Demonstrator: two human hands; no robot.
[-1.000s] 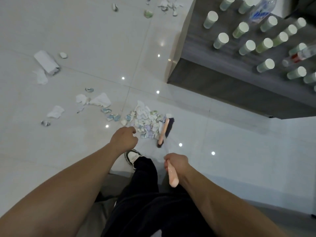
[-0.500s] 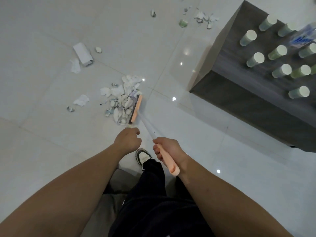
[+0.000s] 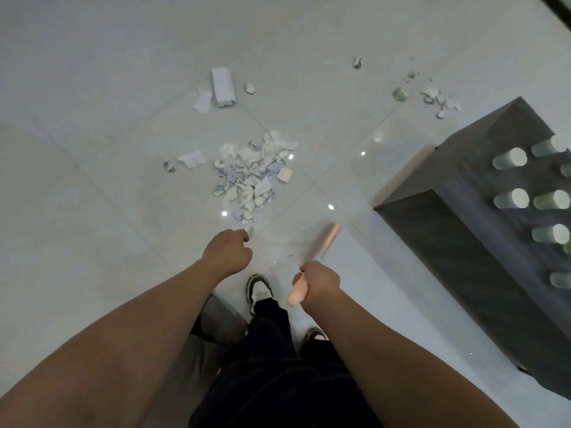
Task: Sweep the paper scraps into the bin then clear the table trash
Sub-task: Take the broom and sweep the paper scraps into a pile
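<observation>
Now we're looking down at the pile of paper scraps (image 3: 251, 177), heaped on the pale tiled floor (image 3: 92, 211) straight ahead of our shoes. Our right hand (image 3: 318, 281) sits below and right of the pile, fingers wrapped tight round the pink broom handle (image 3: 295, 296); the blurred pink broom head (image 3: 327, 242) hangs just right of the pile, clear of it. Our left hand (image 3: 227, 253) hovers right below the pile, fingers curled under; whether they pinch anything we cannot tell. Beyond the pile lie a folded white paper (image 3: 223, 86) and loose bits. Off to the pile's right stands the dark table (image 3: 463, 242), paper cups (image 3: 509, 159) on top.
</observation>
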